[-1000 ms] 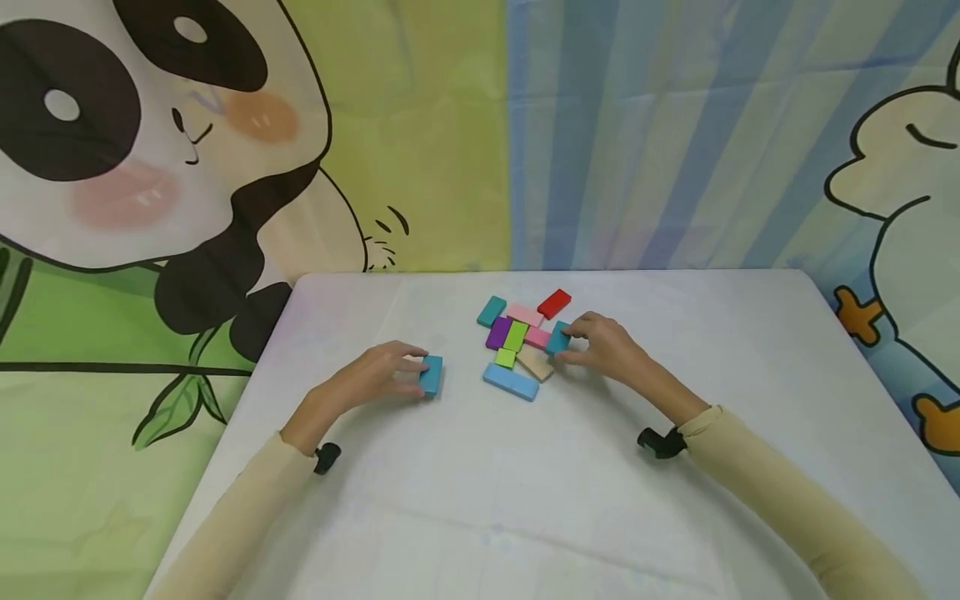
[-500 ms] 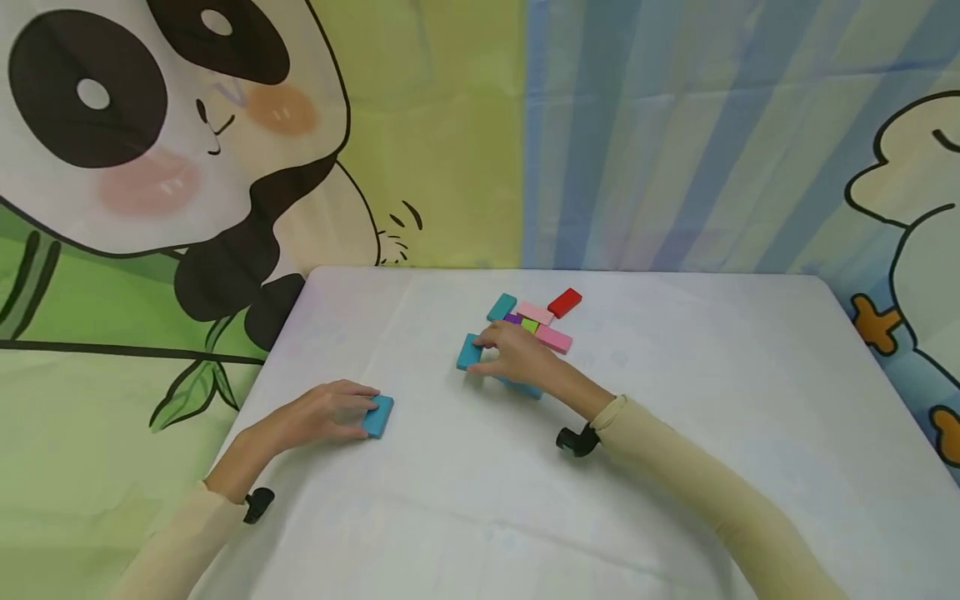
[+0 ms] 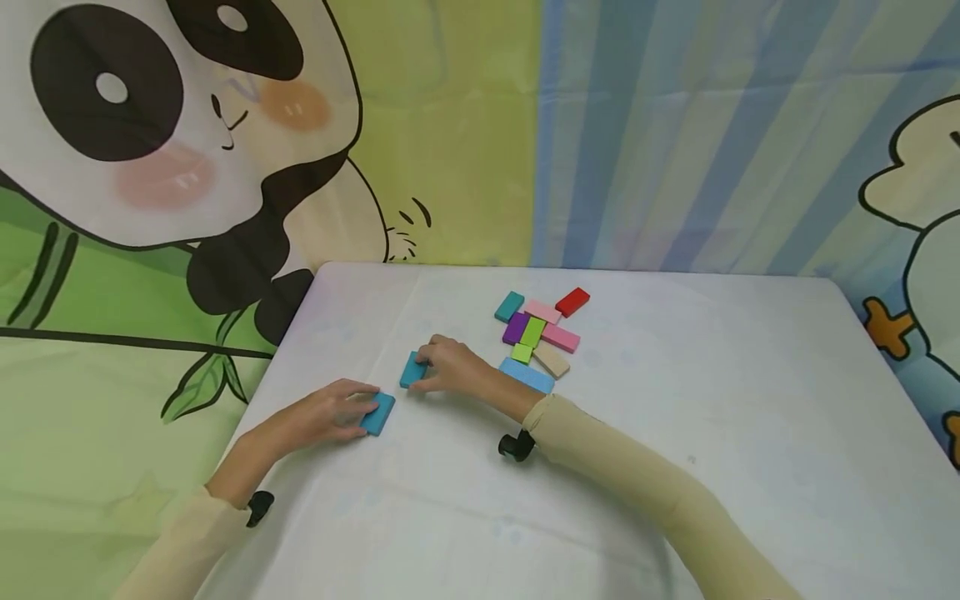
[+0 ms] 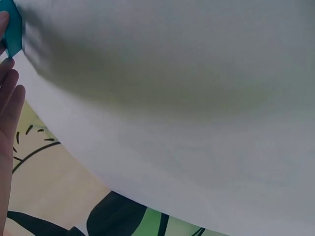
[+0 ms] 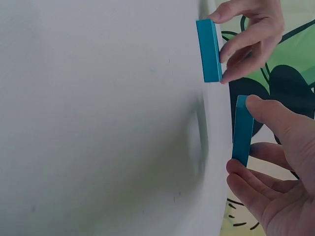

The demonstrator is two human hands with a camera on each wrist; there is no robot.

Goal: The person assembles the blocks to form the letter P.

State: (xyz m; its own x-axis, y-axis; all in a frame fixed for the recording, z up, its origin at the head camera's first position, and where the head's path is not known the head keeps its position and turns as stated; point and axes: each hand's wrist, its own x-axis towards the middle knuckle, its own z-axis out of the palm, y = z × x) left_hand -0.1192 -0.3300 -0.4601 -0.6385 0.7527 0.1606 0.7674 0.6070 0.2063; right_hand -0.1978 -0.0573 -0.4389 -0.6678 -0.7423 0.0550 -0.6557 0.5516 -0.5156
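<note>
Carried one teal block leftward in the head view since half a second ago, away from the cluster of blocks and up near a second teal block. Pinches the first in the right hand and the second in the left hand. Holds both blocks between the hands, close together but apart, with the first slightly farther back and to the right. Cannot tell whether either touches the table. Shown only in the right wrist view: right thumb at one end of the first block, fingertips at the other, with the left hand's grip facing it. Cropped in the left wrist view to a few fingers and a corner of teal at the upper left edge. Seen only in the head view, well to the right of the held blocks: purple, green, pink, tan and light blue pieces packed close, with a red block at the far side, before a printed backdrop.
</note>
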